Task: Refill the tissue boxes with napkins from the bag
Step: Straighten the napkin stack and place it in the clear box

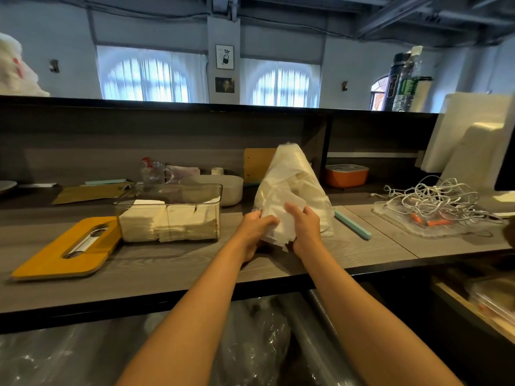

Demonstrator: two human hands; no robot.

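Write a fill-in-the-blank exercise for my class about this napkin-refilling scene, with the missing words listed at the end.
1. Both hands, the left hand and the right hand, hold a bunch of ____ at the plastic bag.
2. The clear tissue box stands with its lid ____.
3. The wooden lid lies to the ____ of that box.
4. The tangled cables are ____ in colour.

Missing words: napkins; off; left; white

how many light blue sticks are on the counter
2. One light blue stick lies just right of the clear plastic bag of napkins; another lies at the back left, behind the brown paper envelope. More may be hidden behind clutter.
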